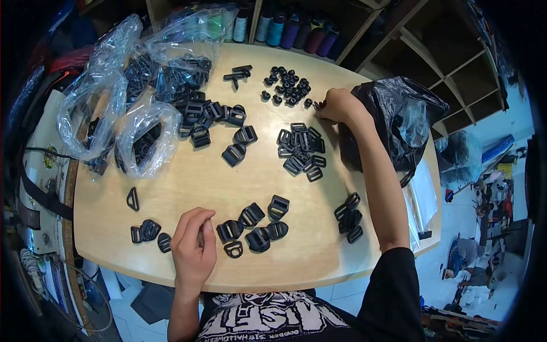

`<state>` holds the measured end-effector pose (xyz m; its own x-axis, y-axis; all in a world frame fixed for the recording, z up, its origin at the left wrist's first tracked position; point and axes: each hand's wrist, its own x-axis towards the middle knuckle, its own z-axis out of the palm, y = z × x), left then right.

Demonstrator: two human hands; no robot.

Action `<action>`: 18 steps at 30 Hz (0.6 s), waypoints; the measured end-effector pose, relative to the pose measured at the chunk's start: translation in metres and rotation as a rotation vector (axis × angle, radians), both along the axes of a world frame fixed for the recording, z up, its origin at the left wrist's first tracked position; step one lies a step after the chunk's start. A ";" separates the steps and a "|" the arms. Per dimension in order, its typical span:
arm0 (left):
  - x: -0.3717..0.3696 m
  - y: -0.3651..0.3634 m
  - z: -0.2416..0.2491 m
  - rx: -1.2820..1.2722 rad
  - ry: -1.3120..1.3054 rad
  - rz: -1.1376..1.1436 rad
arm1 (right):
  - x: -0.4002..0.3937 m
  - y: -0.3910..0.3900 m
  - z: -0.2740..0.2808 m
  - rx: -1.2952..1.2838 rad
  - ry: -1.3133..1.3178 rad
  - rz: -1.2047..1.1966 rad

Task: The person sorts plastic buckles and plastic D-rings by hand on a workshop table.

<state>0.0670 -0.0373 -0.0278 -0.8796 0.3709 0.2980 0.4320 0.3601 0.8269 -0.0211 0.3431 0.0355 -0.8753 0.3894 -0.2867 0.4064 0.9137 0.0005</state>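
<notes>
My left hand (194, 245) hovers at the near side of the table with its fingers curled in towards the thumb; the inside of the hand is hidden. Just right of it lies a group of black plastic ladder-lock buckles (258, 239), and to its left are a few smaller black buckles (150, 229). My right hand (341, 106) reaches far forward, fingertips pinched together beside a pile of small black cord locks (292, 89). Something small and dark shows at those fingertips, too small to name. Nearer me is a heap of black strap sliders (301, 146).
Clear plastic bags (145, 139) of black buckles fill the table's left back. A black plastic bag (393, 97) stands at the right, beyond my forearm. More sliders (349, 218) lie below it. Thread spools (274, 33) line a shelf behind the wooden table (188, 176).
</notes>
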 end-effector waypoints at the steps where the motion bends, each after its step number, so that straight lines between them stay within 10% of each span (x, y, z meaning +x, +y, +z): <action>1: 0.000 0.000 0.001 0.007 -0.007 -0.002 | 0.002 -0.004 0.001 0.035 -0.008 -0.025; 18: -0.002 0.003 0.001 -0.008 0.007 -0.021 | 0.173 -0.028 0.023 -0.123 0.039 -0.017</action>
<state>0.0649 -0.0347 -0.0265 -0.8693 0.3920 0.3011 0.4454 0.3573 0.8210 0.1521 0.3152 0.0583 -0.8800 0.3687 -0.2993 0.4197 0.8987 -0.1270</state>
